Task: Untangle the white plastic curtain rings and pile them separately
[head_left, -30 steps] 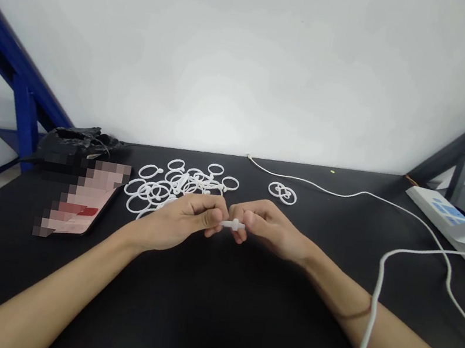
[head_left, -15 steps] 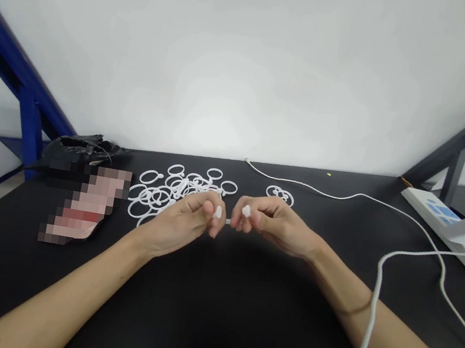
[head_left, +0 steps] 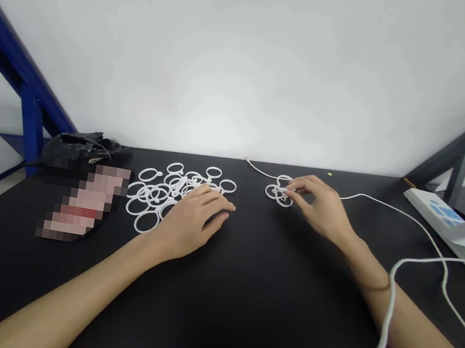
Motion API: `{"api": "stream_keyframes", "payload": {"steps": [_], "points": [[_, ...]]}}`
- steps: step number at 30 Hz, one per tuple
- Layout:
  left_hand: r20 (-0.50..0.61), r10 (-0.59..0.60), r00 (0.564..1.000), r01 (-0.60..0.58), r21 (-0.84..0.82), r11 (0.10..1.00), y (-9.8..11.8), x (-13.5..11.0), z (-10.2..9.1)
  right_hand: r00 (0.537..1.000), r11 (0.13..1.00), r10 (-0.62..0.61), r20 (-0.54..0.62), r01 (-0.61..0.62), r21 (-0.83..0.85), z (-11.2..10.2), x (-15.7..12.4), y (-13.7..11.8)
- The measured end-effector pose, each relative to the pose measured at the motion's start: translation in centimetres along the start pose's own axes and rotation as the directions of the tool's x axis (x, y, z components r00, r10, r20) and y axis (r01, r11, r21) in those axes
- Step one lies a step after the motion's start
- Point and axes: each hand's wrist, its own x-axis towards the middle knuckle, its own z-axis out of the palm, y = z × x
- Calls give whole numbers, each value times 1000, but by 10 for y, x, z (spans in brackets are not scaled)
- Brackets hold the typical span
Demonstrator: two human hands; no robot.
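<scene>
Quickly, left to right. Blue frame (head_left: 28, 128) and black bag (head_left: 81, 144) sit far left, then a pixelated thing (head_left: 80, 202) on the tabletop (head_left: 260, 297); can't make out what it is.

Next the rings (head_left: 158, 191): a loose white pile, many overlapping, count not readable. Your left hand (head_left: 194, 215) lies palm down at the pile's near right edge, fingers touching the nearest rings. Its grip is slack and flat, with nothing held that shows, though anything under the palm is hidden.

Past a gap of bare tabletop is the cluster (head_left: 276, 193), a few white rings bunched together, apart from the pile. Whether they're joined is too small to tell. Your right hand (head_left: 320, 209) is on it, grip pinched closed on one ring at its right side. Lifted or just touching, can't tell.

Progress, as a judgement: only that small cluster is set apart and most rings are loose, so it's early and the bulk is left.

White cable (head_left: 388, 319) crosses your right forearm and runs off the bottom. White box (head_left: 444, 212), far right, is cut off by the edge.
</scene>
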Motion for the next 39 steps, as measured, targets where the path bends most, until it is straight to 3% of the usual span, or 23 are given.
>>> {"api": "stream_keyframes", "payload": {"steps": [11,17,21,24,32,39], "points": [[80,17,997,-30,160,987,-4,-3,6,995,995,96,32,-97,27,10,-6,12],[104,96,990,-124,314,941,13,15,44,996,995,88,-6,-88,53,12,-8,8],[55,2,998,-20,329,944,18,50,75,993,993,113,31,-113,18,12,-10,7],[53,-74,996,51,348,936,15,68,87,990,991,134,47,-133,-11,12,-10,8],[31,-129,991,107,384,917,13,68,88,987,987,151,57,-148,-57,11,-9,6],[13,-119,993,106,356,929,12,68,87,998,997,55,18,-54,-59,9,-9,8]]}}
